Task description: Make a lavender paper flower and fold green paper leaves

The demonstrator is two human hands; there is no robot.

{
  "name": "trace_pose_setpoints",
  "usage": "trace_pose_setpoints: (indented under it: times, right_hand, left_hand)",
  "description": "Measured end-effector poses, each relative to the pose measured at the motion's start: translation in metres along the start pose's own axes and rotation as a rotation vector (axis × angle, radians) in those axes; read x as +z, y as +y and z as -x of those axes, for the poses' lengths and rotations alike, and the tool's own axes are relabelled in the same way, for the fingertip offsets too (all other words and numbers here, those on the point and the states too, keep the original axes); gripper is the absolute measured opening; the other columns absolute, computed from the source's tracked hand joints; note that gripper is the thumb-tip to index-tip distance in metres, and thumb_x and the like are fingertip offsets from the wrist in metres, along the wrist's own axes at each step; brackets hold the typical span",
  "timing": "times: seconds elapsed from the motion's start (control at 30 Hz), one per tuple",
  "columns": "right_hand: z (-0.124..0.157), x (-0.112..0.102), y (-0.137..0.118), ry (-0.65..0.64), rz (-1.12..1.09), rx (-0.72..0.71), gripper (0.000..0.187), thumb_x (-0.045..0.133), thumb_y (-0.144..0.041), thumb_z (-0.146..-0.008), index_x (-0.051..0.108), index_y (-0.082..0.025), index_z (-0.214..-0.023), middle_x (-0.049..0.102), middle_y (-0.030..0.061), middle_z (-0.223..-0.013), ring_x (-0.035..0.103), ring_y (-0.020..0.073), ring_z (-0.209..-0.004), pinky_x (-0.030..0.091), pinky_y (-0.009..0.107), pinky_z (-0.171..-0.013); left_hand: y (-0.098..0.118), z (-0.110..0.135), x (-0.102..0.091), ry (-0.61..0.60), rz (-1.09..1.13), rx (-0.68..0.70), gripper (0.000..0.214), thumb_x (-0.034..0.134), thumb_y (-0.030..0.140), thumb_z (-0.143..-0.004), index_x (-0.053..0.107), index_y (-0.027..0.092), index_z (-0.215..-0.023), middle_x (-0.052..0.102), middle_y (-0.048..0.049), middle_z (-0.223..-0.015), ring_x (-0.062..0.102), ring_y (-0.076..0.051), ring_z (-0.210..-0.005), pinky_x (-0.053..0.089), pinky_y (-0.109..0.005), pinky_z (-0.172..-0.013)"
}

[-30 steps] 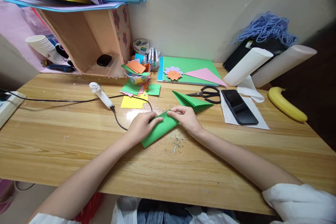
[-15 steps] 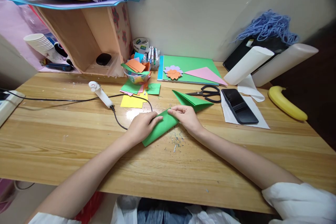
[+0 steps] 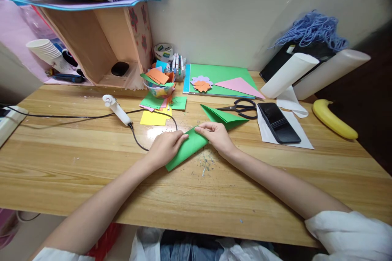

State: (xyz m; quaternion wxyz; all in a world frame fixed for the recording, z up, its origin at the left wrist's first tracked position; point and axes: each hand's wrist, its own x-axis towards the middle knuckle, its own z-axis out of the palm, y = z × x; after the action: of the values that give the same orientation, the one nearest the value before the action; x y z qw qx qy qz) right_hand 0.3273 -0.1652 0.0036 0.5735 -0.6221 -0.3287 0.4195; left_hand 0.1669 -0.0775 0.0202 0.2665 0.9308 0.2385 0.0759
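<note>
A strip of folded green paper (image 3: 189, 147) lies slanted on the table between my two hands. My left hand (image 3: 165, 147) is closed on its left long edge, thumb on top and the other fingers at the far side. At its upper right end, my right hand (image 3: 216, 134) pinches the paper between thumb and fingers. The fingertips under the paper are hidden. Just beyond my right hand sits another folded green paper piece (image 3: 225, 117), its layers standing slightly apart. Black-handled scissors (image 3: 241, 108) lie behind that piece.
A glue gun (image 3: 118, 110) with a black cord stands left of my hands. Paper scraps (image 3: 154, 118) and a bowl of cut paper (image 3: 159, 85) are behind them. To the right are a phone (image 3: 278, 124) and a banana (image 3: 333, 120). Tiny scraps litter the table.
My left thumb has shifted very slightly along the green paper. Otherwise both hands and the paper hold nearly the same position.
</note>
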Motion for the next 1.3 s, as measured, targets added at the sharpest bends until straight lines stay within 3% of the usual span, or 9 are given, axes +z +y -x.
trace_pose_setpoints:
  times: [0.1, 0.2, 0.33, 0.53, 0.7, 0.9, 1.07, 1.23, 1.3]
  right_hand:
    - [0.000, 0.000, -0.006, -0.066, -0.086, 0.044, 0.024, 0.069, -0.036, -0.063, 0.064, -0.017, -0.076, 0.066, 0.0015, -0.072, 0.061, 0.0125, -0.064, 0.048, 0.024, -0.061]
    - [0.004, 0.004, -0.010, -0.167, -0.180, 0.158, 0.034, 0.070, -0.034, -0.063, 0.062, -0.018, -0.092, 0.067, 0.0046, -0.087, 0.064, 0.0148, -0.074, 0.052, 0.027, -0.067]
    - [0.013, 0.014, -0.010, -0.231, -0.171, 0.207, 0.035, 0.072, -0.031, -0.061, 0.061, -0.015, -0.090, 0.067, 0.0074, -0.089, 0.064, 0.0157, -0.076, 0.053, 0.026, -0.064]
    - [0.016, 0.020, -0.007, -0.220, -0.155, 0.177, 0.034, 0.072, -0.035, -0.059, 0.061, -0.012, -0.083, 0.068, 0.0043, -0.073, 0.064, 0.0124, -0.062, 0.052, 0.022, -0.057]
    - [0.012, 0.018, -0.004, -0.186, -0.172, 0.171, 0.034, 0.066, -0.045, -0.065, 0.057, -0.012, -0.066, 0.064, 0.0016, -0.056, 0.059, 0.0092, -0.046, 0.050, 0.020, -0.048]
    - [0.005, 0.012, -0.003, -0.179, -0.113, 0.145, 0.035, 0.074, -0.037, -0.056, 0.060, -0.011, -0.075, 0.066, 0.0014, -0.058, 0.060, 0.0096, -0.046, 0.049, 0.019, -0.046]
    - [-0.002, 0.007, -0.005, -0.170, -0.135, 0.141, 0.040, 0.065, -0.050, -0.063, 0.056, -0.011, -0.057, 0.064, 0.0047, -0.052, 0.060, 0.0119, -0.043, 0.051, 0.022, -0.046]
    - [-0.006, 0.003, -0.006, -0.144, -0.136, 0.114, 0.031, 0.074, -0.037, -0.058, 0.062, -0.012, -0.072, 0.065, 0.0013, -0.054, 0.061, 0.0095, -0.046, 0.051, 0.018, -0.047]
    - [-0.007, 0.001, -0.006, -0.139, -0.131, 0.105, 0.029, 0.073, -0.037, -0.060, 0.061, -0.012, -0.067, 0.065, 0.0015, -0.052, 0.061, 0.0098, -0.045, 0.050, 0.017, -0.045]
  left_hand:
    - [0.002, -0.001, 0.000, 0.075, 0.007, -0.047, 0.034, 0.029, 0.037, -0.090, 0.049, 0.019, -0.070, 0.055, -0.0022, -0.064, 0.051, -0.015, -0.060, 0.030, -0.024, -0.056]
    - [0.006, -0.002, 0.001, 0.242, 0.049, -0.125, 0.031, 0.028, 0.035, -0.090, 0.046, 0.019, -0.071, 0.054, -0.0019, -0.065, 0.050, -0.014, -0.060, 0.032, -0.023, -0.057]
    - [0.011, -0.002, 0.006, 0.348, 0.129, -0.167, 0.029, 0.029, 0.033, -0.090, 0.044, 0.019, -0.070, 0.050, -0.0007, -0.063, 0.047, -0.013, -0.058, 0.032, -0.022, -0.057]
    - [0.011, -0.004, 0.013, 0.386, 0.257, -0.163, 0.028, 0.032, 0.032, -0.089, 0.040, 0.018, -0.066, 0.045, 0.0010, -0.061, 0.042, -0.012, -0.056, 0.031, -0.022, -0.056]
    - [0.007, -0.008, 0.015, 0.397, 0.380, -0.158, 0.030, 0.033, 0.032, -0.088, 0.038, 0.018, -0.063, 0.043, 0.0014, -0.059, 0.042, -0.012, -0.057, 0.029, -0.022, -0.054]
    - [0.004, -0.009, 0.016, 0.369, 0.395, -0.147, 0.029, 0.034, 0.032, -0.088, 0.040, 0.018, -0.064, 0.044, 0.0018, -0.060, 0.042, -0.011, -0.057, 0.029, -0.022, -0.055]
    - [0.004, -0.011, 0.015, 0.374, 0.341, -0.130, 0.028, 0.034, 0.031, -0.089, 0.040, 0.018, -0.066, 0.044, 0.0015, -0.062, 0.043, -0.011, -0.059, 0.031, -0.022, -0.057]
    - [0.003, -0.011, 0.015, 0.371, 0.300, -0.138, 0.030, 0.033, 0.033, -0.089, 0.038, 0.018, -0.064, 0.042, 0.0016, -0.059, 0.041, -0.012, -0.056, 0.029, -0.022, -0.055]
    - [0.002, -0.011, 0.016, 0.371, 0.296, -0.142, 0.030, 0.033, 0.033, -0.089, 0.038, 0.018, -0.063, 0.042, 0.0017, -0.059, 0.041, -0.011, -0.056, 0.029, -0.022, -0.055]
